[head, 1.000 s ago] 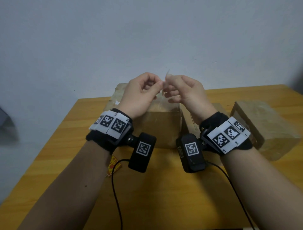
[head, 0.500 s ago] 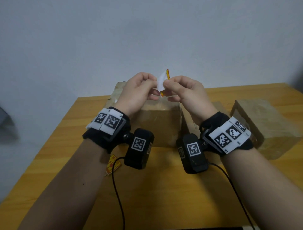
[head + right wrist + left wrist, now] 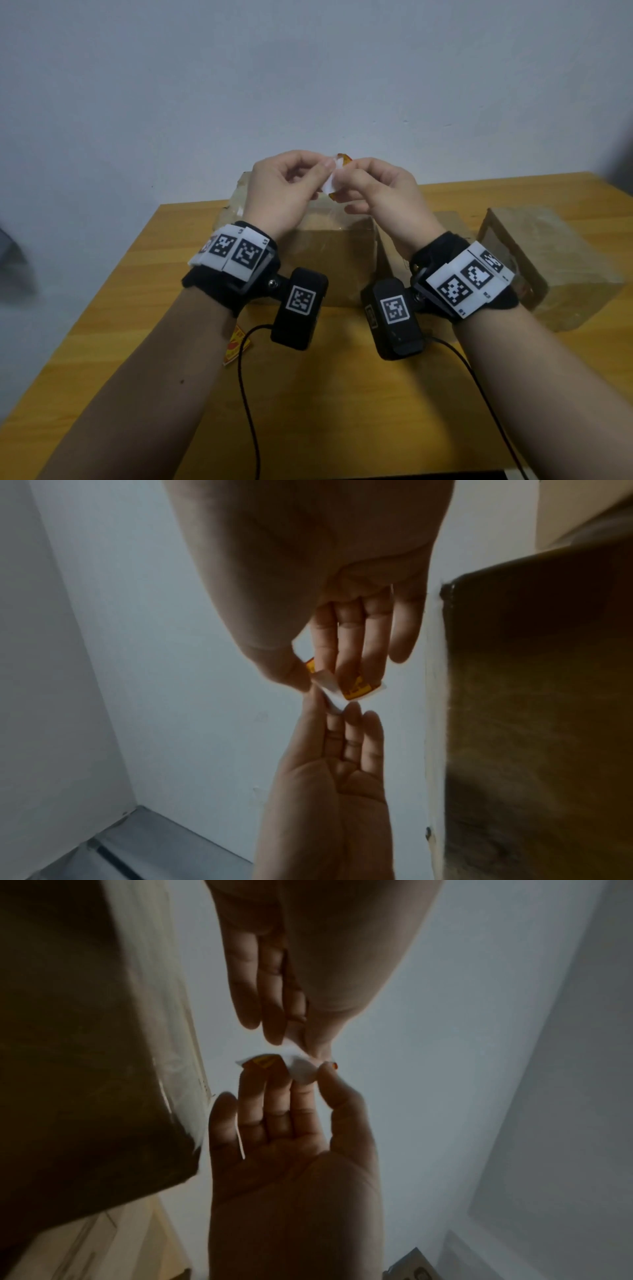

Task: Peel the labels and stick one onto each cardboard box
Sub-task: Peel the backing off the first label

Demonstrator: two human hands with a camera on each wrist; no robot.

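Your left hand (image 3: 284,192) and right hand (image 3: 380,195) meet in the air above the far edge of the table (image 3: 335,394), both pinching one small label (image 3: 334,178), its white backing curled away from the yellow-and-red face. Below them a cardboard box (image 3: 329,260) sits at the far edge; a second box (image 3: 548,260) stands toward the far right corner. Another label (image 3: 236,344) lies near the left edge.

Surface (image 3: 342,394): three cardboard boxes in a row along the far edge. Large box (image 3: 329,260) at centre; flat box (image 3: 445,222) just to its right; third box (image 3: 548,260) near the right edge. Spare label (image 3: 236,344) lies toward the left edge. Left hand (image 3: 284,192) and right hand (image 3: 380,195) meet above the large box, a label (image 3: 331,180) between their fingers (image 3: 301,1093).
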